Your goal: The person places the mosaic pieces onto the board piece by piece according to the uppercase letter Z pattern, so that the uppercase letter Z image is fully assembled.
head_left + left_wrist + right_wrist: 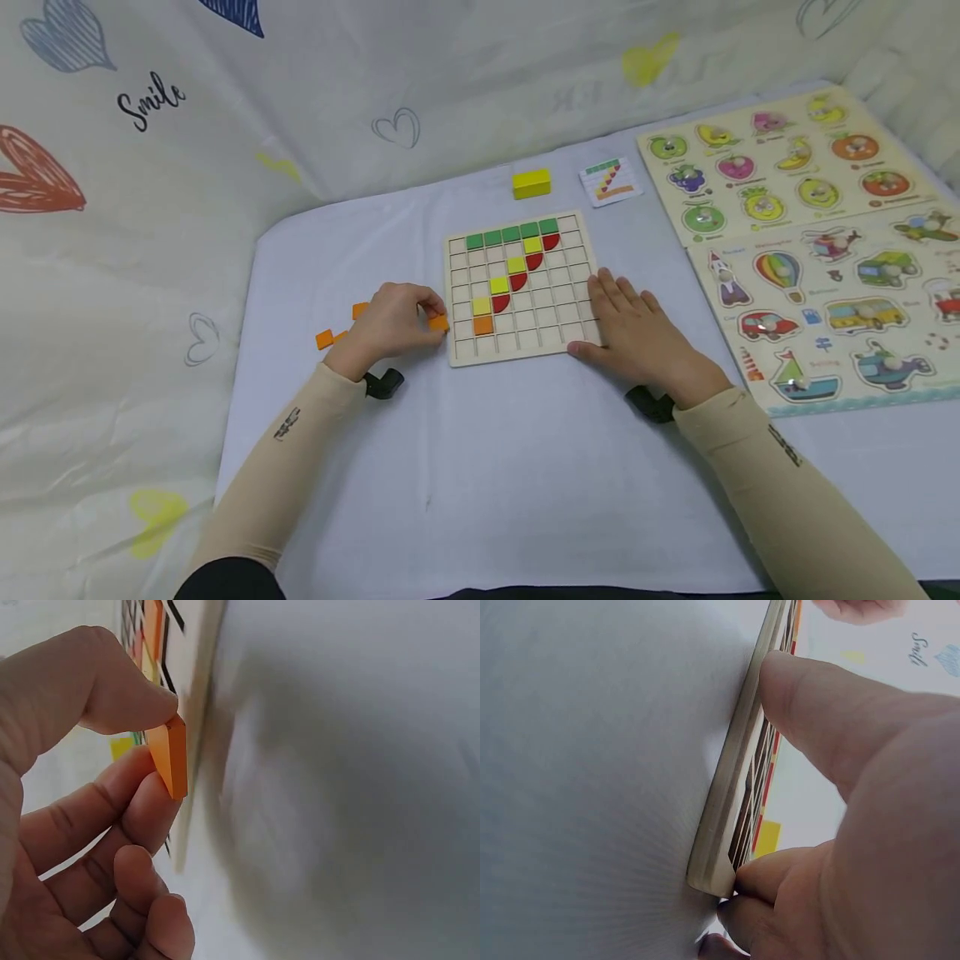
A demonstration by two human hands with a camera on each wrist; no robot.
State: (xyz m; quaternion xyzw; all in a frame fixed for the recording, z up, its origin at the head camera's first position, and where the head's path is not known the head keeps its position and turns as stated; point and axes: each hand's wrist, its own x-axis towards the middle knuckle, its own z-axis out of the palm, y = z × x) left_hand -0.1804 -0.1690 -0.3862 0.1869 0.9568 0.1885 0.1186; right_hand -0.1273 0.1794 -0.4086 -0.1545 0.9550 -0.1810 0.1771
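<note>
A wooden grid board (517, 357) lies on the table, with green squares (511, 234) in a row at its far side. Yellow squares (517, 265) and red rounded pieces (518, 282) run diagonally below them, down to one orange square (483, 325). At the board's left edge my left hand (393, 321) pinches an orange square tile (175, 759) between thumb and fingers. My right hand (641, 333) lies with straight fingers along the board's right edge, its thumb (810, 697) on the near right corner.
Loose orange tiles (324, 339) lie left of my left hand. Beyond the board are a yellow block (532, 183) and a pattern card (611, 182). Picture puzzle boards (817, 250) with fruits and vehicles cover the right side. A printed cloth (450, 75) hangs behind the table.
</note>
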